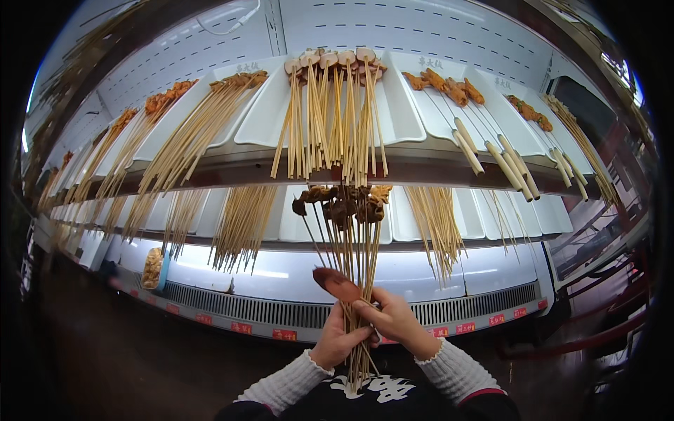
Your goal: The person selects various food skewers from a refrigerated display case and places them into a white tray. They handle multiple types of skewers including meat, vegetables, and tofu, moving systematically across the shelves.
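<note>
Both my hands meet around a bundle of thin bamboo skewers (363, 268) in front of my chest. My left hand (337, 337) grips the bundle's lower part. My right hand (392, 318) closes on it slightly higher, with the thumb by a flat reddish-brown slice (337, 284) that lies across the sticks. Dark brown food pieces (345, 208) top the bundle, with a yellowish piece (380, 194) at the right. Above, skewers with pale pink round slices (346, 58) rest in a white tray (403, 126), their sticks pointing towards me.
The upper shelf (231, 173) of a display case holds more trays, with orange-brown skewers (442, 87) on the right. Sticks (245, 226) jut over the lower shelf's edge. A slatted vent (253, 305) with red labels (284, 334) runs below; a container of food (153, 268) stands at left.
</note>
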`<state>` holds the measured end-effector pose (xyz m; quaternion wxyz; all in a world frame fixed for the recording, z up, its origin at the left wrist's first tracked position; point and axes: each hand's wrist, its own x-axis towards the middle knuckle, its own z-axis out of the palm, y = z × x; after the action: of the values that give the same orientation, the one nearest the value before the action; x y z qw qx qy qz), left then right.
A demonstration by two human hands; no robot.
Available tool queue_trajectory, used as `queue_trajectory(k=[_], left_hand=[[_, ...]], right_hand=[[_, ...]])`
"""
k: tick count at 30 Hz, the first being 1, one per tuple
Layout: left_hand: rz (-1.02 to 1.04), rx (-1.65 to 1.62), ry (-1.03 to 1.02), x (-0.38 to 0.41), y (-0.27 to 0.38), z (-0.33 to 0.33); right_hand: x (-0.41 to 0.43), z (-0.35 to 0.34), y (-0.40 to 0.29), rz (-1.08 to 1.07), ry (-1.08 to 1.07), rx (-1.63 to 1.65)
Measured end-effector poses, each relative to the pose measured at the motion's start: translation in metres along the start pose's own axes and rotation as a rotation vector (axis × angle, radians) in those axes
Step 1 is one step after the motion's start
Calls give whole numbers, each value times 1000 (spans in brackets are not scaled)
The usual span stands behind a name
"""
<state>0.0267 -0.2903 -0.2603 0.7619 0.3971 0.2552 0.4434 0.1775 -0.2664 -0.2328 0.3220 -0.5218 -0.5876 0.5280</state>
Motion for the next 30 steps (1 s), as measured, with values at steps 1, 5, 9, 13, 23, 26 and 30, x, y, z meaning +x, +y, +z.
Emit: queue_trajectory(k=[1,5,9,13,23,26,30], left_hand=[[10,38,-26,10,-7,-8],[-64,-33,12,37,-2,-22],[-121,-83,10,30,-3,-20],[-171,-89,-117,2,-7,-13],[-69,-50,91,15,11,-11],[-134,77,72,38,25,-36],[-52,33,117,75,44,-56]], right_hand=[[11,2,2,-49,79,23],[41,-6,5,-12,-41,277],[51,-10,24,-178,-111,191],[27,-17,6,88,-337,58],[30,-8,1,-119,-116,-138],[25,-13,1,-192,22,-257],[12,-22,6,-192,11,-241]])
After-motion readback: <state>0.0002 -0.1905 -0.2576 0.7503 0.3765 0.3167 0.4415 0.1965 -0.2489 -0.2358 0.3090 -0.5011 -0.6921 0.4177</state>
